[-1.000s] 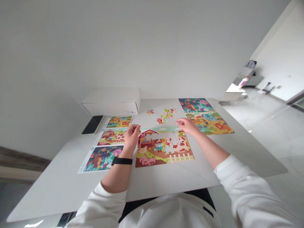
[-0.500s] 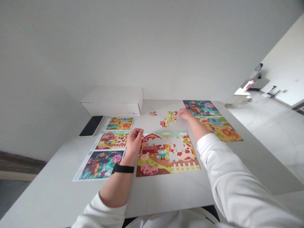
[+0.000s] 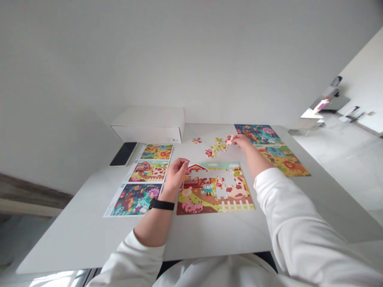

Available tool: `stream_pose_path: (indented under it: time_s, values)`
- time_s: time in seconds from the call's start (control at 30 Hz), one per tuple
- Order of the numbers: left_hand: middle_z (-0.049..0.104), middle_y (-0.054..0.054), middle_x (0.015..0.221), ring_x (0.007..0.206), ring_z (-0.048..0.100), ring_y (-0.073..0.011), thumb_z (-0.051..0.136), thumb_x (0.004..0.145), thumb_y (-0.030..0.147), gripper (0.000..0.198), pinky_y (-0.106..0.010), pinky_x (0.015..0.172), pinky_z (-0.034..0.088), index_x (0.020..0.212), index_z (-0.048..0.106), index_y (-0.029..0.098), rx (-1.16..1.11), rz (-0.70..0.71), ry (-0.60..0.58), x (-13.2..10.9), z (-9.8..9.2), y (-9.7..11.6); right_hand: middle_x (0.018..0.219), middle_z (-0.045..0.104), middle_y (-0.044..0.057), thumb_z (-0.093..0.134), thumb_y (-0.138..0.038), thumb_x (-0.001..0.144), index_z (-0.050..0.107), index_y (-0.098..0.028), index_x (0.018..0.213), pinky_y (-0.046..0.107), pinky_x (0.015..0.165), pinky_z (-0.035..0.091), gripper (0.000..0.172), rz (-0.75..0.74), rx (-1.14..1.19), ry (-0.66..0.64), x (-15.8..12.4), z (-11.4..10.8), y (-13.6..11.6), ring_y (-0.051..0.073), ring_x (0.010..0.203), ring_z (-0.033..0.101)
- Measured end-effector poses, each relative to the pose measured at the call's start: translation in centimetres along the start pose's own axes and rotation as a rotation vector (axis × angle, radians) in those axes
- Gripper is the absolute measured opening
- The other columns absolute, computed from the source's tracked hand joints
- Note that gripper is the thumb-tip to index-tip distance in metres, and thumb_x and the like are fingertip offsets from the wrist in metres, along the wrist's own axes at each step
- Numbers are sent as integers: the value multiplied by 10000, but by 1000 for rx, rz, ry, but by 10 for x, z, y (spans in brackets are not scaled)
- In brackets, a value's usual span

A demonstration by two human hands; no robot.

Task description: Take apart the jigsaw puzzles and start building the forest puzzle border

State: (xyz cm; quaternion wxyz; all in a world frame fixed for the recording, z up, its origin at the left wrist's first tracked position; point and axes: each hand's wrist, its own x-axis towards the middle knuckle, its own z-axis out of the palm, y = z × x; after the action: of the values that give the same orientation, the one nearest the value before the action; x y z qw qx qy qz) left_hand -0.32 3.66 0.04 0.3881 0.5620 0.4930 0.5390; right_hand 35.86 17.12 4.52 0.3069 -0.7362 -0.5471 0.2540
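My right hand (image 3: 241, 141) pinches a pink and brown cow-patterned puzzle piece (image 3: 229, 139) beyond the far right part of the farm puzzle. Several loose puzzle pieces (image 3: 220, 146) in green and yellow lie just left of it, along with a red barn piece (image 3: 209, 152). The farm puzzle (image 3: 197, 199) lies flat in front of me, with grey gaps in its upper and middle parts. At its upper left corner is my left hand (image 3: 177, 172), fingers curled and closed; whether anything is in them is hidden.
To the left lies a printed sheet with three pictures (image 3: 149, 171), beside a dark phone (image 3: 123, 154). A white box (image 3: 149, 124) stands against the wall. Two finished puzzles (image 3: 285, 161) lie on the right, under my right forearm's far side. A small reddish piece (image 3: 196, 140) lies near the box.
My right hand has lifted the cow-patterned piece slightly apart from the loose pieces. The whole view has shifted a little, and my left hand stays by the puzzle's upper left corner.
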Motion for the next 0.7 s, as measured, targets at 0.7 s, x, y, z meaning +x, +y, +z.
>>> stream_pose_path:
  time_s: [0.7]
  values:
    - [644,17,784,560,492,-95,754,850,386,304,-213,524,371,1092,685,215,-99,112,25,-24,-11,45,803,742,-40,948,-242,577,614,-260,785,283,731,536,393,109,1262,-296,-204,19,2,167,821,737]
